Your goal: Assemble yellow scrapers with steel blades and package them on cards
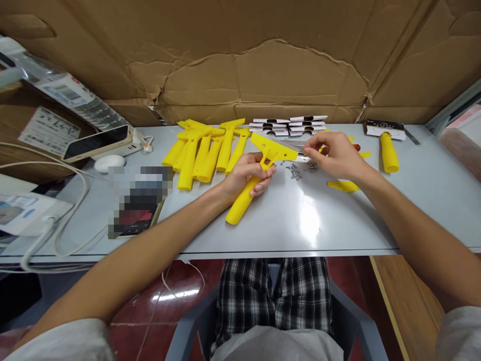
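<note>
The left hand (248,175) is wrapped around the handle of a yellow scraper (273,147), held tilted above the surface (270,220), its wide head up and toward the right. The right hand (335,154) has thumb and fingertips drawn together beside the head's right end, though whether they pinch anything cannot be told. Small metal pieces (295,172) lie below, with more yellow handles (188,163) piled to the left.

Left hand (248,176) grips a yellow tool (277,149), right hand (333,153) beside it.
</note>
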`<state>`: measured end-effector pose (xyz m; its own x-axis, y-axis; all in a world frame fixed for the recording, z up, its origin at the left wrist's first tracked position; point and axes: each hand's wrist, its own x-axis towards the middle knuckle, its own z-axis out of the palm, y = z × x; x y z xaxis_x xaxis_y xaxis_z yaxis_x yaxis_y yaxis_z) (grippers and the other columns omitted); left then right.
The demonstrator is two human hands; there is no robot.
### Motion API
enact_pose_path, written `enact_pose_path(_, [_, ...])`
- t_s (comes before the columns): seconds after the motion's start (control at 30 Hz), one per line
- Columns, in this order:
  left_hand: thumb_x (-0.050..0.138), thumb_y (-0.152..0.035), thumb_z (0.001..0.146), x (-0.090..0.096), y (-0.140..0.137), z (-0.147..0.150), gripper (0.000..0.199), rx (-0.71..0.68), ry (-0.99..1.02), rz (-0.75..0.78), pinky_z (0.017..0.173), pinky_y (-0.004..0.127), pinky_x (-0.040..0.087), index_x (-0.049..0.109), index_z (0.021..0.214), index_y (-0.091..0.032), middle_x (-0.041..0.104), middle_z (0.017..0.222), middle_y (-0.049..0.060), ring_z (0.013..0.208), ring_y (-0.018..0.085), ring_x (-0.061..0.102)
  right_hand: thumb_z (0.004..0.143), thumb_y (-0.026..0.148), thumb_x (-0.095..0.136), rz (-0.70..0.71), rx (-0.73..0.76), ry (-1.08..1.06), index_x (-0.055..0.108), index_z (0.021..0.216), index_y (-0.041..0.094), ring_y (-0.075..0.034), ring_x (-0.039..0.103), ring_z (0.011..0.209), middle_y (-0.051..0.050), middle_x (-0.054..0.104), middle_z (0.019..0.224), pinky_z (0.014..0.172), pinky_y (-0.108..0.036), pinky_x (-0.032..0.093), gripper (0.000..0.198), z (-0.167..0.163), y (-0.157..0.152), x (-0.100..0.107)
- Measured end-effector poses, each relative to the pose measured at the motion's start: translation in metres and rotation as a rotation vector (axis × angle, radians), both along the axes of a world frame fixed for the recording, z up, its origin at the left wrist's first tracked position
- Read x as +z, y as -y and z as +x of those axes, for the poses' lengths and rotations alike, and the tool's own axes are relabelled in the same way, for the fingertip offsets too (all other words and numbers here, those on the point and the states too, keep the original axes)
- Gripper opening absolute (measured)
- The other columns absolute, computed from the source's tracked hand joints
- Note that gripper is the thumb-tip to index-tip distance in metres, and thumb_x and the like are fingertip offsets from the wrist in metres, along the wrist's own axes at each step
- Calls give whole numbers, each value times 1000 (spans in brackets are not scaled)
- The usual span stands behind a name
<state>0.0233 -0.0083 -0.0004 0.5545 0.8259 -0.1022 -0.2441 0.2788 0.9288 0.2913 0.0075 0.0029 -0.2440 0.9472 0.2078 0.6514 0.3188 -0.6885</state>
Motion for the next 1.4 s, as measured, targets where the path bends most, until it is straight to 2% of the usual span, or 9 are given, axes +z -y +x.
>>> enact_pose_path(0.07, [72, -16, 57, -2, 1, 0, 27, 12, -13, 10, 29, 21, 31, 53, 76, -19, 60, 72, -4, 37, 5, 47, 102, 39, 66, -61, -3, -157, 74, 103, 8, -5, 54, 85, -9, 68, 103, 75, -18, 39, 31, -4, 4, 4])
enact_pose_path(0.17, [73, -15, 60, -6, 2, 0, 27, -3, -28, 50, 30, 21, 33, 53, 78, -19, 63, 76, -3, 39, 6, 51, 99, 45, 74, -146, 22, -265, 71, 104, 8, -4, 51, 84, -8, 65, 99, 74, -17, 40, 37, -13, 12, 8])
enact_pose_path(0.3, [73, -14, 63, -9, 5, 1, 26, -4, -30, 95, 31, 21, 34, 52, 77, -20, 64, 77, -2, 40, 6, 52, 97, 47, 78, -209, 54, -316, 70, 104, 8, -3, 45, 78, -6, 58, 89, 71, -18, 36, 39, -24, 22, 11])
enact_pose_path(0.47, [73, -15, 62, -5, 10, 4, 22, 29, -35, 100, 31, 22, 34, 59, 79, -17, 63, 76, -3, 39, 6, 51, 98, 46, 75, -205, 64, -320, 70, 107, 9, -2, 43, 75, -5, 57, 89, 68, -18, 34, 39, -29, 26, 11])
enact_pose_path(0.53, [73, -15, 63, -5, 11, 4, 21, 36, -39, 103, 32, 22, 34, 60, 79, -17, 63, 77, -2, 40, 6, 51, 100, 44, 71, -167, 48, -270, 71, 107, 9, -2, 44, 76, -6, 59, 92, 69, -18, 35, 36, -29, 25, 9])
enact_pose_path(0.73, [73, -17, 68, -12, 9, 3, 19, 41, -91, 117, 34, 23, 34, 57, 78, -19, 63, 71, 0, 40, 8, 49, 101, 38, 62, 86, 54, -80, 74, 101, 9, -5, 47, 84, -9, 64, 97, 82, -20, 39, 32, -30, 26, 2])
enact_pose_path(0.93, [72, -16, 70, -15, 9, 2, 17, 31, -102, 137, 35, 23, 36, 59, 81, -19, 63, 68, 0, 40, 9, 49, 102, 41, 60, 126, 83, -57, 75, 102, 9, -5, 48, 83, -9, 65, 98, 82, -21, 38, 35, -30, 24, -4])
enact_pose_path(1.17, [71, -17, 71, -16, 10, 3, 18, 34, -119, 140, 34, 23, 36, 55, 79, -21, 60, 65, -2, 39, 9, 49, 101, 41, 60, 268, 130, -81, 75, 97, 9, -5, 50, 80, -7, 65, 93, 77, -21, 38, 35, -30, 19, -15])
enact_pose_path(1.4, [71, -18, 70, -16, 9, 3, 18, 30, -117, 148, 34, 24, 36, 56, 79, -21, 61, 66, -1, 38, 10, 50, 101, 39, 60, 266, 92, -71, 74, 96, 9, -4, 47, 78, -7, 66, 94, 76, -21, 37, 34, -32, 21, -14])
